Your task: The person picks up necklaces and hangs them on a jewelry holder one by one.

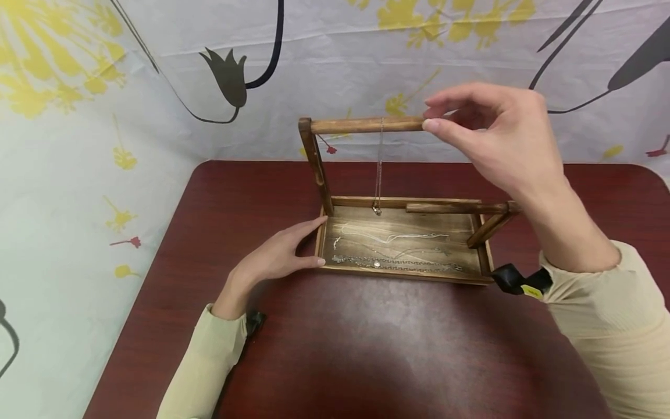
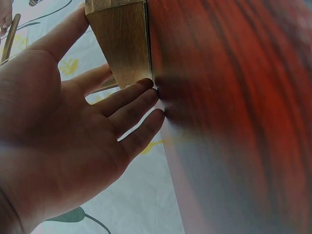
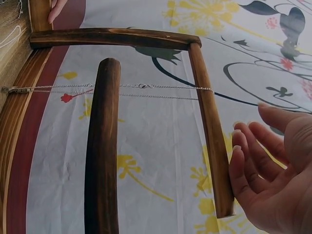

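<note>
A wooden jewelry stand (image 1: 320,174) has a shallow tray base and two bars at different heights. Over its higher bar (image 1: 345,125) hangs a thin chain necklace (image 1: 380,169), its small pendant low above the tray; the clasp shows in the right wrist view. My right hand (image 1: 510,134) is at that bar's free end, fingers loosely bent; whether it touches the bar is unclear. With thumb and fingers spread, my left hand (image 1: 274,253) touches the left end of the tray (image 2: 124,44). Several chains, including a silver necklace (image 1: 403,237), lie inside the tray.
The lower bar (image 1: 445,208) extends from the right post, close under my right forearm. A dark red tabletop (image 1: 366,349) carries the stand. Behind it hangs a white flower-patterned cloth (image 1: 324,70).
</note>
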Tool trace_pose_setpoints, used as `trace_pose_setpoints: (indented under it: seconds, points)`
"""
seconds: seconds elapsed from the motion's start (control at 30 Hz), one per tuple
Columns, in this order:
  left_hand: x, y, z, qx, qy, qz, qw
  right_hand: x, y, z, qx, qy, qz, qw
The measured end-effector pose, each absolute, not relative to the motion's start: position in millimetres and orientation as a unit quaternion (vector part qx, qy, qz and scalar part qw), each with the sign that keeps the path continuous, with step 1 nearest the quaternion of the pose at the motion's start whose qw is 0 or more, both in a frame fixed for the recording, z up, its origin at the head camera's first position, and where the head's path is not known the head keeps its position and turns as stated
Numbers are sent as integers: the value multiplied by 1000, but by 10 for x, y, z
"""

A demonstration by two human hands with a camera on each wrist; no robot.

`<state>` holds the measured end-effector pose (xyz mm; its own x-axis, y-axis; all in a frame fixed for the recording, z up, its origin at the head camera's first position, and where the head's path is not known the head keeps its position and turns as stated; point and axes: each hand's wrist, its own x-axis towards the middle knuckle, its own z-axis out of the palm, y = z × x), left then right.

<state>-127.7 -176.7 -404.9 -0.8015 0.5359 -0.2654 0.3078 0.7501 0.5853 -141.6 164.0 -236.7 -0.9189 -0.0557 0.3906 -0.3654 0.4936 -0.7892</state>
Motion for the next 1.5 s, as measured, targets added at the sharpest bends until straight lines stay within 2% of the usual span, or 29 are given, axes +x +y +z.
trace_pose_setpoints:
  seconds: [1.07,1.5]
  points:
    - [-1258,-1791,-4074,227,910,270,217,-1206,2048,-2519,85,-839,517,145]
    - [-1250,-1786,-4050,230,913,272,197,-1110,2210,-2641,74,-835,526,144]
